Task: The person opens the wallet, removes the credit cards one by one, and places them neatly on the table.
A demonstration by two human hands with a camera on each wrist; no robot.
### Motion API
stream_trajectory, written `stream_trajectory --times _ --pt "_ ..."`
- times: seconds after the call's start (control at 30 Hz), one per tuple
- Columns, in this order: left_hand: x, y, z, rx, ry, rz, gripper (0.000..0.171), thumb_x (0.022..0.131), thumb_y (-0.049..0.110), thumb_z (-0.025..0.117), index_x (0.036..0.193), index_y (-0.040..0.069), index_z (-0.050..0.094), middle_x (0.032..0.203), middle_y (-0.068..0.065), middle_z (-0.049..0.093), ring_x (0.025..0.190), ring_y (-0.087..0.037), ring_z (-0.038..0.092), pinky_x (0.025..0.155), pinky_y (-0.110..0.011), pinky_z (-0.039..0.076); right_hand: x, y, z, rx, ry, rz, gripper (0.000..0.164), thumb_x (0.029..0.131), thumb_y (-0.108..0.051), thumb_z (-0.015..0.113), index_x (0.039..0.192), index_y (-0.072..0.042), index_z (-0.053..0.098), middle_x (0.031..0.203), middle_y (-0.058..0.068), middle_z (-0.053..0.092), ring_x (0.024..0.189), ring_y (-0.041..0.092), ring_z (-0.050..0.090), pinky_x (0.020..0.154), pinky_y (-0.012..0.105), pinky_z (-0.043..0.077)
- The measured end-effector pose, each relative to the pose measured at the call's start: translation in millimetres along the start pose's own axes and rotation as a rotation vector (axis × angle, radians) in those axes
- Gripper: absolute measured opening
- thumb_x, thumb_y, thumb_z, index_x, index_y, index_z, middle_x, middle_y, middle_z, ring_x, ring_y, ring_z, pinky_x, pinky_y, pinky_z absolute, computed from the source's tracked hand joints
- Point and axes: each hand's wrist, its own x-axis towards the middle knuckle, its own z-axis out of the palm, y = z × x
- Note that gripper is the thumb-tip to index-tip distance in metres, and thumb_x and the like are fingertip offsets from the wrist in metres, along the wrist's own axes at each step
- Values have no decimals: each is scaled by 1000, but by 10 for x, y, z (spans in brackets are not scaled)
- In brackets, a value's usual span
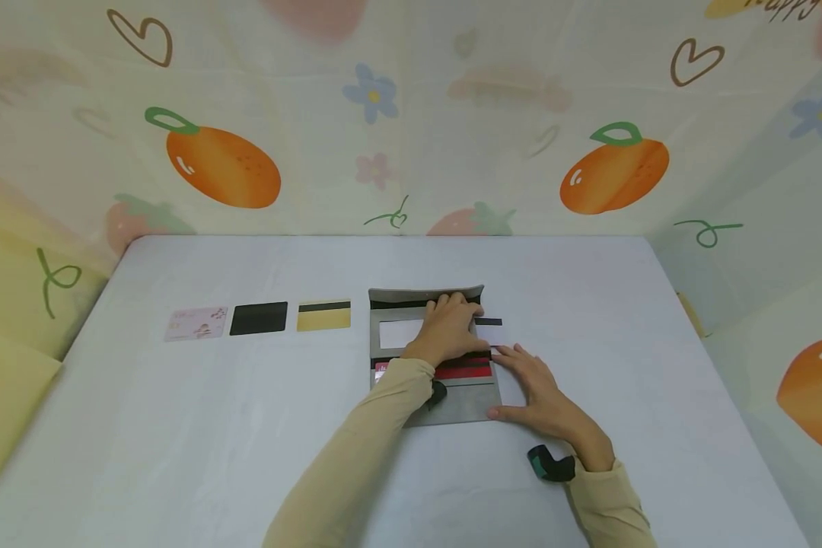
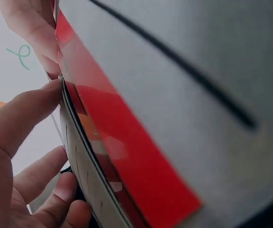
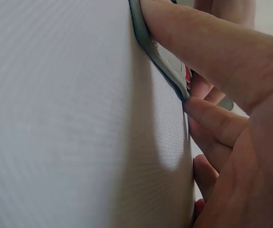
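Nearest the camera, on both forearms, beige fabric sleeves [image 1: 352,457]. Beyond, pale cloth backdrop [image 1: 411,122] printed with orange fruit, flowers and hearts. Before it, white-covered desk [image 1: 233,441]. Near the middle of the desk, gray folding wallet [image 1: 464,403], spread out flat. Across its upper part, left hand [image 1: 447,331], fingers bent and holding the wallet, thumb at its right edge. Along the lower right edge, right hand [image 1: 540,392], thumb and fingertips touching the wallet, fingers extended. Partly covered inside, red card with dark stripe [image 1: 467,372]. Poking out past the right edge, near the left thumb, white card with black stripe [image 1: 489,332]. Left of the wallet, in a row: gold card with black stripe [image 1: 324,320], plain black card [image 1: 258,319], pale pink patterned card [image 1: 196,324].
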Motion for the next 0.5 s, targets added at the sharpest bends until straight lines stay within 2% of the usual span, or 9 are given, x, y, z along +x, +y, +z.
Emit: stream_trajectory --times 0.5 --pt "43 20 39 106 105 76 59 80 57 74 128 23 66 126 4 57 113 -17 50 94 -38 35 -2 -3 3 1 15 -27 84 77 -31 83 145 -1 44 155 24 36 147 49 19 113 71 10"
